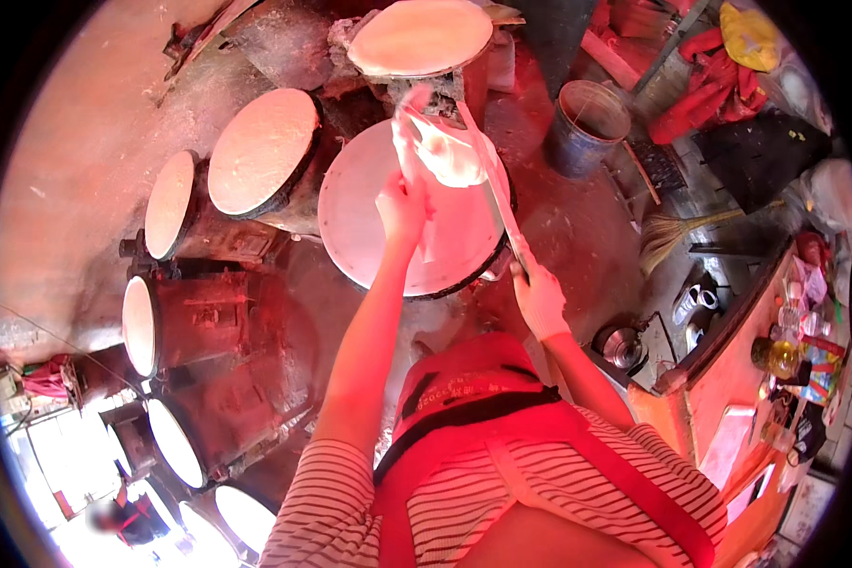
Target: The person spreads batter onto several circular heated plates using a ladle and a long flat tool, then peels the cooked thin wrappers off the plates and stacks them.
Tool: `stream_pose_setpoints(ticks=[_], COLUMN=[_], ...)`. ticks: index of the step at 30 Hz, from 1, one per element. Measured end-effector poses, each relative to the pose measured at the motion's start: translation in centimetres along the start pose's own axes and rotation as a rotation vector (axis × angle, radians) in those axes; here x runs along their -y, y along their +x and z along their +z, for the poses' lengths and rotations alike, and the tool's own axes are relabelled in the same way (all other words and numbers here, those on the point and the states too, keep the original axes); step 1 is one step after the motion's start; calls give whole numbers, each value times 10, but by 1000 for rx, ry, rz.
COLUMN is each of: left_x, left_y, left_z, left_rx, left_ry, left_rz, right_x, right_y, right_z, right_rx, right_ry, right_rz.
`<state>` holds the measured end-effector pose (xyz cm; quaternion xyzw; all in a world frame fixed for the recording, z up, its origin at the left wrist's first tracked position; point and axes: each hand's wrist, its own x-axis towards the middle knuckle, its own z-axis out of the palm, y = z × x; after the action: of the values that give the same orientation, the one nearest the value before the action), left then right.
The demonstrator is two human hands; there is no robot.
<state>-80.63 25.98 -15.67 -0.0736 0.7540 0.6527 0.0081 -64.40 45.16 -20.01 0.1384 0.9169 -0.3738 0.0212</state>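
In front of me is a large round griddle [355, 220] with a pale, smooth top and a dark rim. My left hand [405, 206] is over it, closed around a pale strip-like thing [407, 153] that reaches up past the far rim; blur hides what it is. My right hand [542, 302] grips the near end of a long, flat, narrow stick [495, 181], which slants up and left across the griddle's right side. Between strip and stick is a bright white, sheet-like mass [454, 157], overexposed, so its material is unclear.
More drum-shaped stoves with round pale tops stand beyond [420, 37] and along the left [264, 153]. On the right are a bucket [588, 128], a straw broom [664, 231], a metal kettle [620, 346] and a table [724, 362] bearing bottles. A person [138, 518] is at lower left.
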Motion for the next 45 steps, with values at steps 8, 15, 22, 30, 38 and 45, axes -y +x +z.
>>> stream_pose_setpoints(ticks=[8, 15, 22, 30, 38, 45], left_x=[-122, -21, 13, 76, 103, 109], left_y=[19, -51, -147, -188, -232, -258], left_z=[-112, -207, -258, -291, -303, -267], left_rx=[801, 401, 209, 145, 8, -196], left_ry=[-1218, -210, -232, -458, -495, -663], left_rz=[-364, -338, -468, -656, -765, -791], right_x=[60, 91, 130, 113, 112, 91], right_y=[14, -52, 49, -10, 21, 8], right_z=[51, 119, 161, 95, 105, 39], right_rx=[147, -193, -291, -38, 93, 529], right_ry=[1183, 1237, 795, 996, 906, 844], right_rz=[354, 429, 207, 369, 358, 320])
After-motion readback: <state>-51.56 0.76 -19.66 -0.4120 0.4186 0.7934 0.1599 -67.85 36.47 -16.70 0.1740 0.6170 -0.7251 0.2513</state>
